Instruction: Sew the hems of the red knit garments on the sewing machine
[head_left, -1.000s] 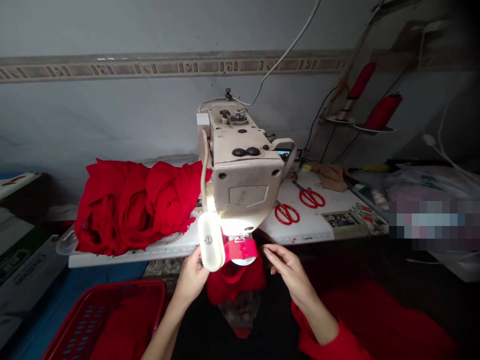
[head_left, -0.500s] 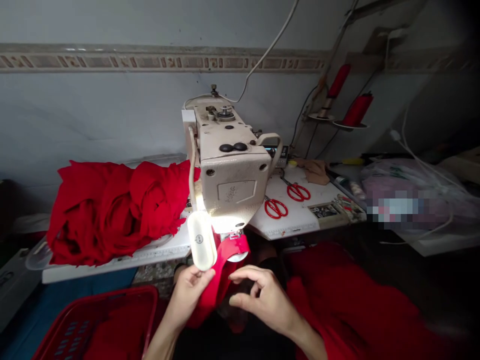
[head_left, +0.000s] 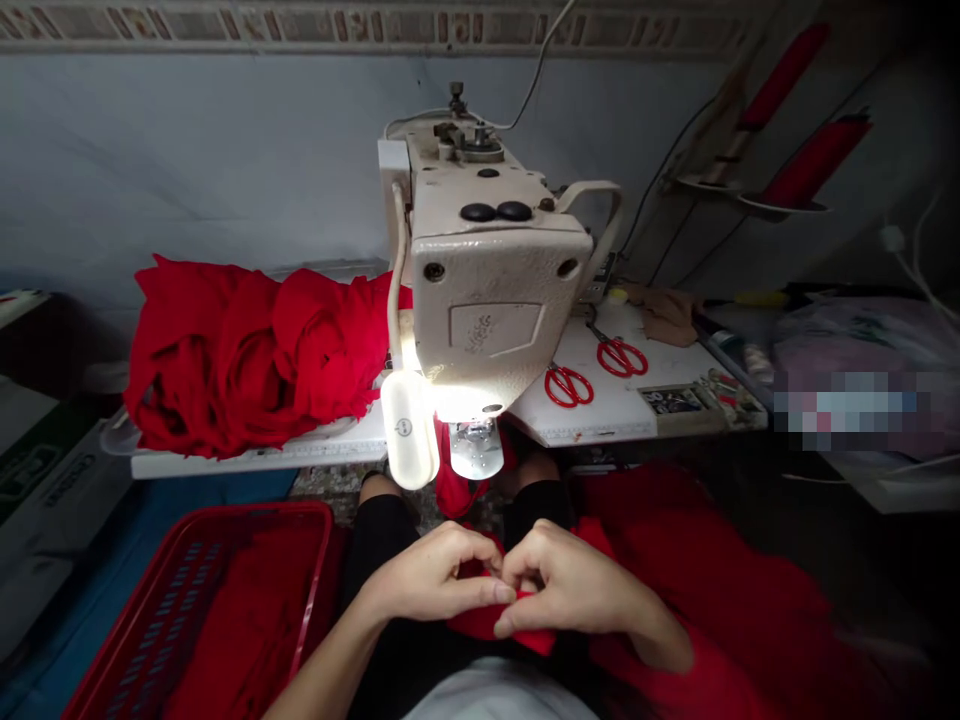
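Red fabric (head_left: 529,637) sits pinched between your hands, above your lap and in front of the sewing machine (head_left: 487,300). Your left hand (head_left: 435,575) and right hand (head_left: 570,580) are together, fingertips almost meeting, both clamped on the cloth. A large spread of red cloth (head_left: 712,590) lies just beyond your right hand, and a red plastic basket (head_left: 247,517) with more red cloth inside sits to your left. On the tabletop (head_left: 622,410), a heap of red fabric (head_left: 240,360) lies left of the machine, and two pairs of red-handled scissors (head_left: 568,387) lie to its right. A white lamp (head_left: 409,430) hangs beside the needle area.
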